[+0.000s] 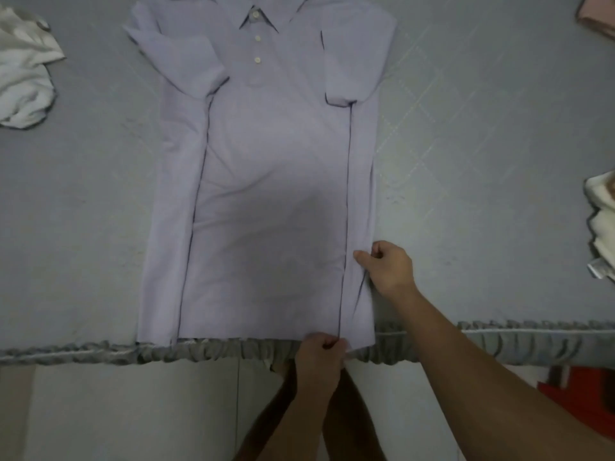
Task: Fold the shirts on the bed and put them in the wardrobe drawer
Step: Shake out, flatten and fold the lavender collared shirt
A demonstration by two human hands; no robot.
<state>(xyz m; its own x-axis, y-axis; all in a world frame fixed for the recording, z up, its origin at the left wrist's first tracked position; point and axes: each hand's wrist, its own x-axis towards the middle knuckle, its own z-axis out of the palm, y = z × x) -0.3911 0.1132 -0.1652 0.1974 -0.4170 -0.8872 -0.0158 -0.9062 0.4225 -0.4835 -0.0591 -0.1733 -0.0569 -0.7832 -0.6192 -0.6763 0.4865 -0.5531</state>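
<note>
A pale lilac polo shirt (266, 181) is laid flat, front up, in the middle of the bed (466, 161). Its long axis runs away from the person, with the collar and three white buttons at the far end and the hem at the near edge of the bed. Both sides have been turned inward, so that two long, nearly straight fold lines run from the short sleeves down to the hem, and each sleeve lies over the chest panel. The fabric looks thin and soft, with faint creases across the middle.

The right hand (387, 266) is curled on the folded right side panel just above the hem, the cloth pinched between thumb and fingers. The left hand (321, 354) is closed on the hem at the foot of the right fold line, at the very edge of the bed.

The bed is covered by a grey sheet with a faint diamond quilting, and a ruffled, gathered skirt runs along its near edge. A crumpled white garment (25, 71) lies well apart at the far left. A cream-coloured cloth (602, 221) is seen at the right edge, and a pink one (597, 18) at the top right corner. Bare sheet is seen on both sides of the shirt. Pale floor (116, 410) is seen below the bed.
</note>
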